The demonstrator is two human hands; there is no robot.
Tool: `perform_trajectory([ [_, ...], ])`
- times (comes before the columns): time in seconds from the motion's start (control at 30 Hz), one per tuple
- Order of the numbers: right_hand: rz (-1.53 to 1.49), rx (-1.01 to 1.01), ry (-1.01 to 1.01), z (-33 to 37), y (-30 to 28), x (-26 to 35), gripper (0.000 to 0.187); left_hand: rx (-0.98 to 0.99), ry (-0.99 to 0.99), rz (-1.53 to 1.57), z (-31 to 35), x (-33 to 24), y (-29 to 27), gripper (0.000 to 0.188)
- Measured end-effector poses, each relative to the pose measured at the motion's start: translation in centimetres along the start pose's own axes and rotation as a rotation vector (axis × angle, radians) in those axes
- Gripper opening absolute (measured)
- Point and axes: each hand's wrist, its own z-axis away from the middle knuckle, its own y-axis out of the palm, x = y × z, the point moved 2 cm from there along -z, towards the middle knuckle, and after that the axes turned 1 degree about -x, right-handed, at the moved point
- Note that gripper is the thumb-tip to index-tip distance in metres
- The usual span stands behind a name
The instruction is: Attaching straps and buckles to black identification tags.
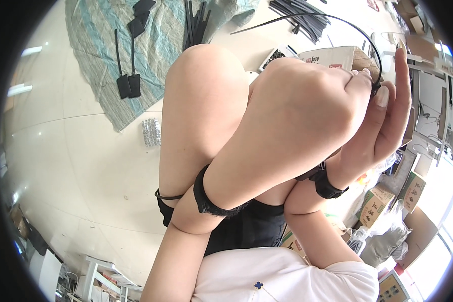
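Note:
A thin black cable tie (pixel 360 29) bends in a wide arc, its tapered free end reaching to the left above my knees. My left hand (pixel 307 108) is close to the camera with its back toward it. Its curled fingers pinch the tie's thick lower end. From the right, my right hand (pixel 377 118) meets it there, the thumb pressed at that end and one finger stretched upward. The other fingers of the right hand are partly hidden. Both wrists wear black bands.
A striped woven sheet (pixel 98 55) lies on the floor with black square-ended tags (pixel 128 85) and black strips (pixel 195 22) on it. Another bundle of black strips (pixel 304 22) lies at the back. A carton (pixel 332 55) stands behind my hands; more boxes (pixel 375 206) are at right.

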Motion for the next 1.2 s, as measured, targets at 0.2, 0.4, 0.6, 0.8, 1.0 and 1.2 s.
perform_trajectory([
  [0.2,-0.114,0.019,-0.043,-0.2,-0.4,-0.5,0.035,-0.121,0.052,0.131,-0.9,-0.7,-0.1,0.024],
  [0.4,-0.112,0.036,0.004,0.4,0.5,-0.8,0.033,0.03,0.006,-0.01,0.3,0.3,-0.3,0.009],
  [0.6,-0.092,-0.049,-0.035,0.0,-0.2,-0.8,0.033,-0.067,-0.032,0.143,-1.6,-1.2,-0.6,0.023],
  [0.8,0.017,-0.034,0.049,0.5,0.0,-0.3,0.029,0.037,-0.047,0.011,0.0,0.0,0.2,0.022],
  [1.0,-0.047,0.003,0.083,0.1,-0.3,0.1,0.027,-0.08,0.074,-0.02,-0.1,0.3,0.6,0.012],
  [1.2,-0.041,-0.031,0.077,0.4,0.0,-0.4,0.032,0.045,-0.05,0.007,0.3,0.0,0.2,0.022],
])
